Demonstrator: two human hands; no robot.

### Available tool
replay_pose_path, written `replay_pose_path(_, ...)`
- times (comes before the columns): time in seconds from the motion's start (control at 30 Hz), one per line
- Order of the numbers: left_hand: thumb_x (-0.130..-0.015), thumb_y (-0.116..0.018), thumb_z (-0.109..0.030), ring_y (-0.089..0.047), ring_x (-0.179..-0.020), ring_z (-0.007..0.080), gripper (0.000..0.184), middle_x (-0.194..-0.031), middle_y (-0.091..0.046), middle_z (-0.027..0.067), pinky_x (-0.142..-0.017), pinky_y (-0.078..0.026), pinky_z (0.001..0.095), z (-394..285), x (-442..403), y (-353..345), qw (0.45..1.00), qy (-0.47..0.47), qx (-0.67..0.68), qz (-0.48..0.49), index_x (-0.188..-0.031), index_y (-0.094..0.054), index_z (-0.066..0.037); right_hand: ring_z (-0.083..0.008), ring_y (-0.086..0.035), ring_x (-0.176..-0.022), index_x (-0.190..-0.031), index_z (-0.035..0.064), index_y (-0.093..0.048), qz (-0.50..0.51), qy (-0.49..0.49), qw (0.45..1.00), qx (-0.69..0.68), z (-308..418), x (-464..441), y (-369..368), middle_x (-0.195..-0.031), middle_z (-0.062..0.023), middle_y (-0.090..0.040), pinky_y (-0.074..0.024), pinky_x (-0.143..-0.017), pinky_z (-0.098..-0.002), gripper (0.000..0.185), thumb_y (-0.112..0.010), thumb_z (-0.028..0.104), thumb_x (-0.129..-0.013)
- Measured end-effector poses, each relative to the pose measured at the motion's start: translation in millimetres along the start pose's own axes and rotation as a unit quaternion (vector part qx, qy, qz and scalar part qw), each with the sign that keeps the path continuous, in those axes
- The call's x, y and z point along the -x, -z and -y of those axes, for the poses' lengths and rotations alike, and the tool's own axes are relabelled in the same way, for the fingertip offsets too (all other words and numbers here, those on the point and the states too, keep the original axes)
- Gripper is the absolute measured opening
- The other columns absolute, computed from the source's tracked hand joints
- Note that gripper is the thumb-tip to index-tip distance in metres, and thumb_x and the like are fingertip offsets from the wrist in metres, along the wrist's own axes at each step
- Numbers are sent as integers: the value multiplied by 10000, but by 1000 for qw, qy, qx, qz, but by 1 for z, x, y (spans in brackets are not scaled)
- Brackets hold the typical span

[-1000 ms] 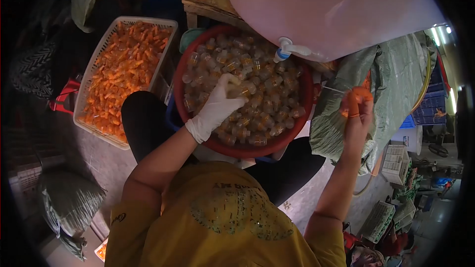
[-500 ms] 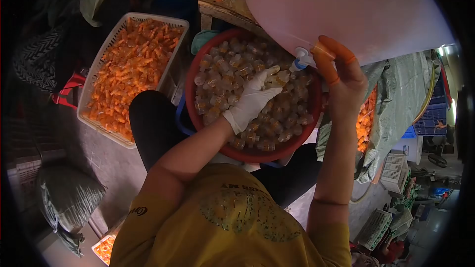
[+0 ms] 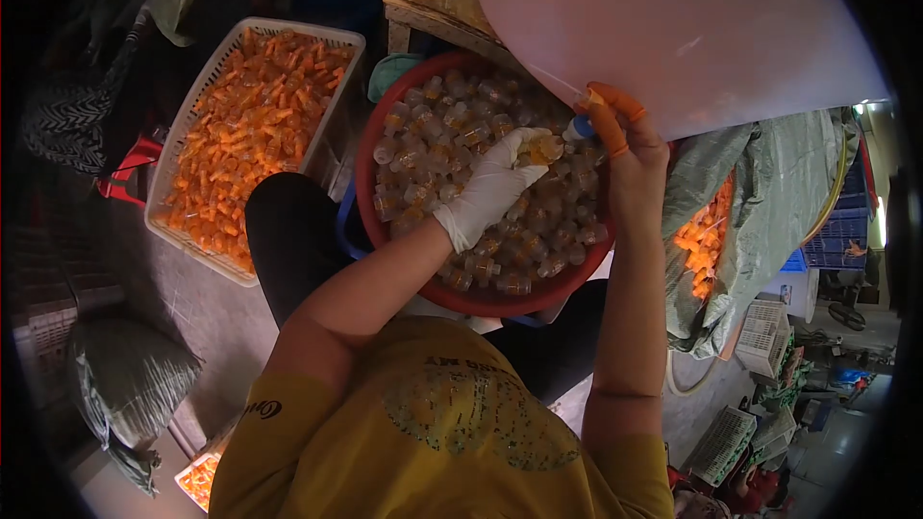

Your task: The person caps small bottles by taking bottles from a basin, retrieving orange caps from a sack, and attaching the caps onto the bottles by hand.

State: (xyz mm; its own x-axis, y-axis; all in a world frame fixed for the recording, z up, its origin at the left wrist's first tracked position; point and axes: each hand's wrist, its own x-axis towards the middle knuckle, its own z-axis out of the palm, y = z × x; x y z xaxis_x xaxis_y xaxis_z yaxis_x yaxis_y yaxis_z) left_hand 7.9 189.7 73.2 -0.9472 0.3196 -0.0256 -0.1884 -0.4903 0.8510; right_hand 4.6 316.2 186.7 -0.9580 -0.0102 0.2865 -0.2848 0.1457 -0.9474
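My left hand [image 3: 488, 187], in a white glove, is closed around a small clear plastic bottle [image 3: 546, 149] with a yellowish tint. It is above a red tub [image 3: 367, 202] filled with similar small bottles [image 3: 461, 125]. Just beyond the held bottle is a blue-and-white tap [image 3: 580, 128] on the big whitish tank [image 3: 663, 29]. The fingers of my right hand [image 3: 636, 146], with orange covers on some of them, are closed at the tap and partly hide it. Whether the bottle's mouth touches the tap I cannot tell.
A white basket [image 3: 252, 274] heaped with orange-topped pieces stands on the left. A wooden bench [image 3: 452, 14] lies behind the tub. At right, a grey-green tarp [image 3: 769, 202] partly covers more orange pieces [image 3: 707, 240]. A stuffed sack [image 3: 135, 380] sits at lower left.
My right hand has moved left and slightly down, its fingers now closing at the tap. My left hand has drawn its fingers round the bottle, now held more upright near the tap.
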Motion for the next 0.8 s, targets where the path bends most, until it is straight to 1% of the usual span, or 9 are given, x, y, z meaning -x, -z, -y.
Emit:
replay_pose_path(0.27,-884,-622,30,-549,-1088,116,405,-1177,-593,54,-973,-432,242,-1,-3,-1,1000,8,-3,0,-1268,-505,-22,-122,-622,-955,-1111,22,-669,-3,32,999,1,-1,1,4,-1031,-42,-680,-482,-870,-263,221,-660,20,-890)
replay_pose_path(0.33,-881,-644,4,-558,-1061,114,400,-1153,-601,49,-961,-439,243,-3,4,-1,991,-62,-116,4,-1258,-512,-23,-124,-619,-960,-1109,32,-674,-9,43,999,-19,13,3,4,-1037,-35,-673,-481,-872,-265,246,-674,-10,-866)
replay_pose_path(0.4,-879,-661,-23,-564,-1035,114,398,-1131,-607,45,-944,-448,247,-2,4,-1,989,-53,-135,-11,-1251,-518,-25,-127,-615,-971,-1102,37,-674,-14,86,996,0,32,8,3,-1033,-31,-674,-477,-878,-262,272,-680,-37,-840)
replay_pose_path(0.47,-877,-675,-49,-569,-1011,116,398,-1112,-611,44,-922,-457,253,2,0,-2,996,37,-60,-47,-1245,-523,-28,-152,-617,-973,-1089,36,-671,9,110,992,60,38,21,6,-1031,-40,-672,-478,-873,-274,288,-684,-51,-815)
replay_pose_path(0.53,-888,-677,-94,-566,-984,111,385,-1100,-611,48,-878,-465,255,4,8,4,987,40,-152,-41,-1237,-527,-32,-199,-622,-964,-1071,30,-663,60,117,979,158,38,35,17,-1033,-61,-666,-484,-858,-300,291,-687,-52,-792)
replay_pose_path(0.57,-893,-679,-116,-565,-970,108,380,-1094,-610,50,-857,-468,256,3,13,9,979,41,-198,-37,-1233,-530,-34,-230,-615,-957,-1064,28,-658,77,144,954,252,31,41,25,-1038,-76,-656,-484,-848,-320,291,-688,-46,-783)
replay_pose_path(0.63,-917,-649,-140,-559,-896,98,373,-1044,-611,52,-787,-465,244,-12,30,20,990,88,-108,-2,-1252,-524,-30,-292,-601,-941,-1049,24,-649,109,190,875,431,10,53,44,-1049,-106,-635,-484,-827,-359,292,-690,-34,-766)
replay_pose_path(0.73,-957,-603,-198,-530,-779,81,365,-937,-606,36,-699,-448,225,-27,51,31,980,194,-20,42,-1268,-528,-22,-346,-567,-925,-1045,26,-643,75,139,898,410,10,62,66,-1055,-129,-612,-475,-804,-404,295,-697,-7,-756)
replay_pose_path(0.8,-977,-576,-244,-511,-716,76,373,-864,-598,19,-657,-436,213,-30,60,30,965,244,38,91,-1266,-540,-11,-309,-590,-937,-1045,32,-655,116,134,912,370,15,68,67,-1058,-114,-616,-487,-811,-372,291,-693,-25,-763)
